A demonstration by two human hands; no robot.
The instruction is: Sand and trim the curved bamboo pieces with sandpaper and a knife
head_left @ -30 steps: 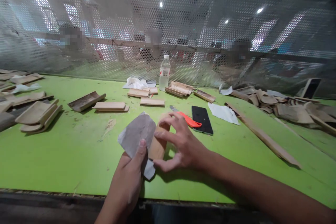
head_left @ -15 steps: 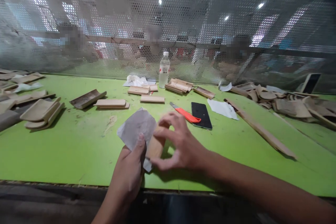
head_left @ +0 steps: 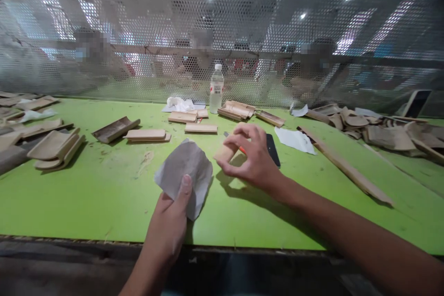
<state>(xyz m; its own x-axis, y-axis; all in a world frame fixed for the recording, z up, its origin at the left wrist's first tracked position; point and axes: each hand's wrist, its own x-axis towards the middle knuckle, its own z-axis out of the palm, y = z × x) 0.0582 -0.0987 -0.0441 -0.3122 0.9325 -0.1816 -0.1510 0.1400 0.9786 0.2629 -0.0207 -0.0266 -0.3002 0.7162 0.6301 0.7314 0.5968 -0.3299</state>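
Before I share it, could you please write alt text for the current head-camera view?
The left hand holds a grey sheet and the right hand a small wooden piece over a green table. Beyond them are a capped bottle and curved wooden pieces.

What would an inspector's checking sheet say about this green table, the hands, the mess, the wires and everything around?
Surface: green table, dusty crumbs on it.
Things being handled: grey sheet and small wood piece, apart.
Clutter: wood pieces at left, wood pile at right, long strip, white paper, bottle; phone and red tool partly hidden by the right hand.
Hands: left holds the sheet, right the wood piece.
Cables: nothing seen on the table.
Surroundings: mesh screen behind, blurry people beyond.
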